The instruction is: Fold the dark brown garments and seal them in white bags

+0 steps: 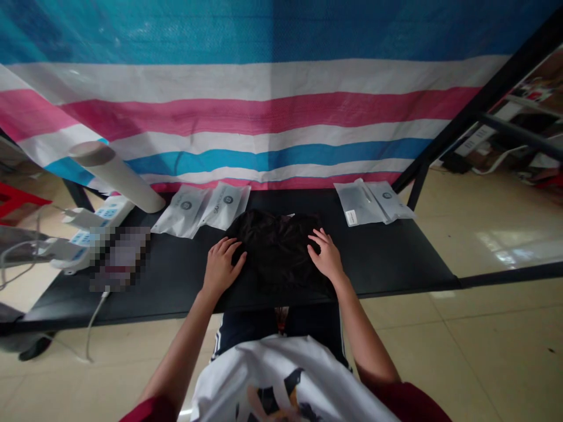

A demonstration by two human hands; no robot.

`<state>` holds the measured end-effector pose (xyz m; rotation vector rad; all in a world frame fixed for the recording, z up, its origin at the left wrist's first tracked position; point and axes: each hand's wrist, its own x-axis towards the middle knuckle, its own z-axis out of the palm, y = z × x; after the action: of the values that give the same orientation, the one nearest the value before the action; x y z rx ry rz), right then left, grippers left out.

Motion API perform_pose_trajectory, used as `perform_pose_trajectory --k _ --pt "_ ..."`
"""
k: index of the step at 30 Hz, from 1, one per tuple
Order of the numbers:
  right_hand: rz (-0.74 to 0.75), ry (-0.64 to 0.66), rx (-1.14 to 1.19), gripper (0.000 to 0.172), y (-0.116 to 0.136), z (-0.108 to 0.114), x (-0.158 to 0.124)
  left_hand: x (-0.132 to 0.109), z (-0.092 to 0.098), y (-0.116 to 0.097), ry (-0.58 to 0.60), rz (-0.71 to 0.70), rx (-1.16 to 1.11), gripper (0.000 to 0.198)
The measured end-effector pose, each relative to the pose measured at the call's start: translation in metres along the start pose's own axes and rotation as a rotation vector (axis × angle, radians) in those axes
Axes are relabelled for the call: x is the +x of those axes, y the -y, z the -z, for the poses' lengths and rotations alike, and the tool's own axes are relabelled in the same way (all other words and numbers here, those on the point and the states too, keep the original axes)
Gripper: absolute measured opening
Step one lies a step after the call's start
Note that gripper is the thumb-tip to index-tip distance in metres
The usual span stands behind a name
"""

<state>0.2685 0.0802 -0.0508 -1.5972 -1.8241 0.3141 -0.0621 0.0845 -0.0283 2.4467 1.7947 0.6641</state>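
Dark fabric garment (277,252), crumpled flat, centre of black counter (387,258). Left grip (222,266): open, fingers slightly curled, resting on garment's left edge, nothing held. Right grip (326,255): likewise, on garment's right side. Printed plastic bags: one pair (200,208) beyond left grip, another pair (373,202) beyond right.

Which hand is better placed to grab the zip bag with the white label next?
Right, probably: the right hand rests on the black garment on the side nearest that zip bag, while the left hand touches the garment's opposite edge, farther away.
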Motion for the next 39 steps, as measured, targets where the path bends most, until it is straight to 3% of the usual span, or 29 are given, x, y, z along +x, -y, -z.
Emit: perform_pose_trajectory --k 7,12,18,39 --pt "-0.057 -0.171 0.221 0.024 -0.004 0.009 0.001 -0.006 0.000 0.002 -0.027 0.041 -0.025 0.035" --pt "0.006 -0.090 0.139 0.024 -0.019 0.021 -0.002 -0.007 0.004 0.000 -0.045 0.079 -0.060 0.035" --pt "-0.042 -0.188 0.037 0.035 -0.037 0.028 -0.013 -0.008 0.003 0.002 -0.056 0.094 -0.094 0.034" --pt "-0.062 -0.161 -0.041 0.033 -0.029 0.026 -0.014 -0.005 0.003 0.000 -0.045 0.101 -0.059 0.032"
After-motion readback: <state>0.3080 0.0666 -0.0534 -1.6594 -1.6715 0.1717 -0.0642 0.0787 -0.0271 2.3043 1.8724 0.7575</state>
